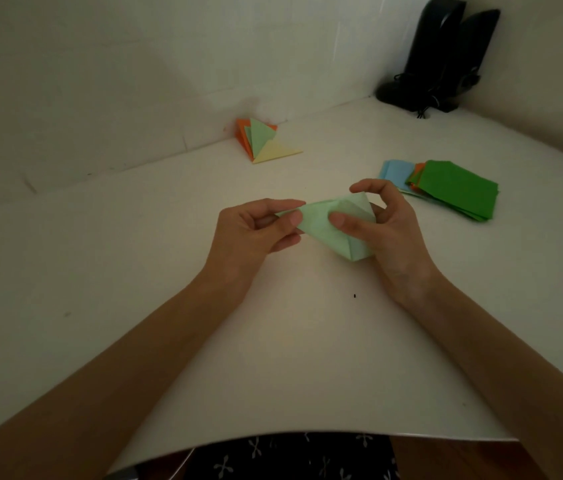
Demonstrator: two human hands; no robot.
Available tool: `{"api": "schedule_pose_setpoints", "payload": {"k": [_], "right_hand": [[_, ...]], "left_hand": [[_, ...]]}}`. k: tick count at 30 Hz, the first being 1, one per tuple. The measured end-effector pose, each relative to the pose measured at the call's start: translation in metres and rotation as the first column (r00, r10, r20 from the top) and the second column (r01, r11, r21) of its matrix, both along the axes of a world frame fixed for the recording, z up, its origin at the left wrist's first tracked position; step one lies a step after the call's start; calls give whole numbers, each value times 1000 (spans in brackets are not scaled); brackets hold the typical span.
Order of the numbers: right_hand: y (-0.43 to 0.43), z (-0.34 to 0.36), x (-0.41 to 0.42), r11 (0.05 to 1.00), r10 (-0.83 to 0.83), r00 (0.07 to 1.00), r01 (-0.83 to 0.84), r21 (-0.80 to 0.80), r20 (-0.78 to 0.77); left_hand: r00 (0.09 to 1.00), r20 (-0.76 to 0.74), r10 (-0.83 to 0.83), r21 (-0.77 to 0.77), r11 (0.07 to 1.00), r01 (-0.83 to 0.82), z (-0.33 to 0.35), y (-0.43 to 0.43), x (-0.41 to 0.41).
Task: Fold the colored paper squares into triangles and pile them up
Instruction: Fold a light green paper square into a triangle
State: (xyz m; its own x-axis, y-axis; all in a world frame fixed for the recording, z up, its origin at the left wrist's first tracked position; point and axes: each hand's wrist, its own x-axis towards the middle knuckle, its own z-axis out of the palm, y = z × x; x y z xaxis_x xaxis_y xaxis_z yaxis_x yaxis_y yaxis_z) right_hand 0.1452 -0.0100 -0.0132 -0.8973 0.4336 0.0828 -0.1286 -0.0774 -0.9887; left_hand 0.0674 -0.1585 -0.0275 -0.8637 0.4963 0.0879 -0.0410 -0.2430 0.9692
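- Both hands are up over the middle of the white table (155,237), working one pale green sheet (328,225) between them, lifted just above the surface.
- The left hand (256,230) pinches the sheet's left corner between thumb and forefinger, other fingers curled beneath.
- The right hand (384,230) grasps the right side: thumb pressed flat on the paper's face, forefinger arched over the top edge, the rest tucked behind.
- The sheet is partly folded, with a crease running through it and a doubled flap showing at its lower right.
- Back by the wall, the pile of folded triangles (262,142) sits fanned out: orange at the back, pale green in the middle, a yellow one lying flat in front.
- Off to the right, well apart from that pile, lies the stack of unfolded squares (453,188), dark green on top, with orange and light blue edges peeking out on its left.
- In the far right corner stand two black speakers (446,53), cables bunched at their base.
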Motion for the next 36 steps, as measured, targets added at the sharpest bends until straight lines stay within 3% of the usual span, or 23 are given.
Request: {"api": "schedule_pose_setpoints", "payload": {"k": [20,36], "right_hand": [[2,0,-1,999,-31,999,31,-12,26],[5,-3,-2,997,-79,997,79,18,-4]], "left_hand": [[998,-64,-25,-68,997,21,5,-4,0],[1000,-28,-3,-65,998,2,8,-8,-3]]}}
